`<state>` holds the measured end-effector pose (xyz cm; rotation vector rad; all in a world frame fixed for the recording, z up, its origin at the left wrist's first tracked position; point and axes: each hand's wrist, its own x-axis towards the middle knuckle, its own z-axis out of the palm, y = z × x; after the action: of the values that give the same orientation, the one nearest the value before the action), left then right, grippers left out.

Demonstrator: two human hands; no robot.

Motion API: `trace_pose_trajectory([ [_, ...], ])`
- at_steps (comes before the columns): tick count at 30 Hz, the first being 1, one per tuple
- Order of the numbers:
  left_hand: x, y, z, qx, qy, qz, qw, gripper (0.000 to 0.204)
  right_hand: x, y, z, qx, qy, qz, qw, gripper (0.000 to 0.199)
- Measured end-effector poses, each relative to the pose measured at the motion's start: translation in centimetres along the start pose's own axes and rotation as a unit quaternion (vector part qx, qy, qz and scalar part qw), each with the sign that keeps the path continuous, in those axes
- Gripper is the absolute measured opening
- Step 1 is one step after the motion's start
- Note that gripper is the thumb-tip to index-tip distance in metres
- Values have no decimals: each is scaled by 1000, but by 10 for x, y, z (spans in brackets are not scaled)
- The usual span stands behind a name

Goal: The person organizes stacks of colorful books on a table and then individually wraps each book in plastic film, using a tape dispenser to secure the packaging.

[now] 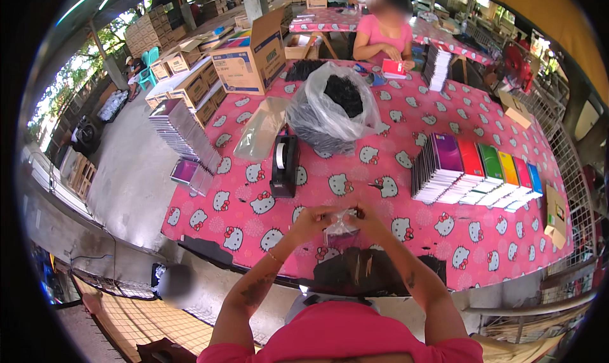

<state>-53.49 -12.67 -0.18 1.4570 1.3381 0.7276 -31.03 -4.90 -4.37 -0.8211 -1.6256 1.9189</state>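
At the near edge of the table, my left hand (311, 221) and my right hand (368, 220) face each other with bent fingers. Between them they pinch the top of a clear plastic bag (343, 222). Something dark purple shows through the plastic, perhaps a notebook, but glare hides its details. Just beyond my left hand stands a black tape dispenser (285, 169) with a pale roll. To the right of my hands are rows of notebooks (472, 169) with purple, red, green, yellow, pink and blue covers.
A tall stack of purple notebooks (179, 131) stands at the table's left edge. Flat clear bags (260, 131) lie beside a big plastic sack (317, 109) of black material. A large carton (250, 58) is behind. Across the table, a person (385, 36) handles a red notebook (394, 68).
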Motion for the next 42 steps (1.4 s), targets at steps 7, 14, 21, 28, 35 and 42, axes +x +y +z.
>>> trace_pose_trajectory([
  [7,-47,22,10,325,135,234,906,58,-33,-39,20,-347,30,-265,899,43],
  [14,-35,20,16,263,109,260,923,37,-49,-39,24,-453,33,-329,828,39],
  [21,-18,56,6,273,94,225,930,17,-47,-37,41,-269,146,-266,914,30],
  [28,-25,48,7,233,176,335,896,26,-47,-44,48,-358,148,-261,884,31],
  [35,-17,30,10,289,152,279,903,30,-49,-40,51,-346,153,-213,901,30],
  [42,-4,41,21,341,234,243,878,44,-40,-44,45,-387,247,-163,873,43],
])
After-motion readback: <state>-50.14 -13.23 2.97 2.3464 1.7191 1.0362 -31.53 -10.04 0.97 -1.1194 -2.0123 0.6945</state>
